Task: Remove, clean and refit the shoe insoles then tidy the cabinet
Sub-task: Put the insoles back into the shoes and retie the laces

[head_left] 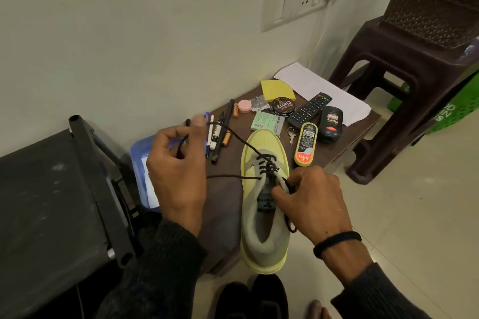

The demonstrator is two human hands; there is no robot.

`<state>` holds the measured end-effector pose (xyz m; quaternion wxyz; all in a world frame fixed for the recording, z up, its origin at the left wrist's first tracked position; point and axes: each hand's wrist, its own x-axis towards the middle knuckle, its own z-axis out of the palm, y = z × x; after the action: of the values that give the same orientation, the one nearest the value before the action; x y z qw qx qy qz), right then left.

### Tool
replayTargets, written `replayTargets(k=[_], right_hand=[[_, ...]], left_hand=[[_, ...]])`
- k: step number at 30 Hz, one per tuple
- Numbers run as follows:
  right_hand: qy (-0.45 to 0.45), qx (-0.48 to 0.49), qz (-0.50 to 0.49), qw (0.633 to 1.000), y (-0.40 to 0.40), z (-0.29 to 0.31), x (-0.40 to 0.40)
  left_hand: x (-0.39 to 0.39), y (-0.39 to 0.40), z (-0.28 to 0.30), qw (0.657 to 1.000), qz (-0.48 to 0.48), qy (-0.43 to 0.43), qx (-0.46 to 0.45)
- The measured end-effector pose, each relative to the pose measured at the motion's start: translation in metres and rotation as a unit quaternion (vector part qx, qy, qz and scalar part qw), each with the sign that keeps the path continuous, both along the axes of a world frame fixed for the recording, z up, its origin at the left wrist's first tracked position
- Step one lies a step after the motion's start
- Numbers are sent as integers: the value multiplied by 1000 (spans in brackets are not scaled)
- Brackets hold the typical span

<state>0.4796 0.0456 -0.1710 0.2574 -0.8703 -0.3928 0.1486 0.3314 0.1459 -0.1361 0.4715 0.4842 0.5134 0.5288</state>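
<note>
A yellow and grey shoe lies on a low brown table, toe pointing away from me. Its black lace runs from the eyelets up to the left. My left hand pinches the end of that lace and holds it out taut above the table. My right hand grips the laces at the tongue on the right side of the shoe. The inside of the shoe is in shadow, so I cannot tell whether an insole lies in it.
Beyond the shoe lie pens, a polish tin, a yellow sponge, a remote, two polish bottles, keys and paper. A blue tub sits left of the table, brown stools right, black shoes below.
</note>
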Motion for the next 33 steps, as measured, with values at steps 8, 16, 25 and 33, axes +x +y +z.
replayTargets(k=[8,16,25,33], right_hand=[[124,7,29,992,-5,17,15],[102,55,-89,989,-33,26,42],[433,410,-110,795,-24,38,49],[-32,28,-40,998,-21,0,38]], left_hand=[[1,-14,-31,915,-122,379,63],[12,-9,-45,867,-286,387,130],[2,-4,-50,756,-210,620,15],[-16,-21,-29,637,-224,738,9]])
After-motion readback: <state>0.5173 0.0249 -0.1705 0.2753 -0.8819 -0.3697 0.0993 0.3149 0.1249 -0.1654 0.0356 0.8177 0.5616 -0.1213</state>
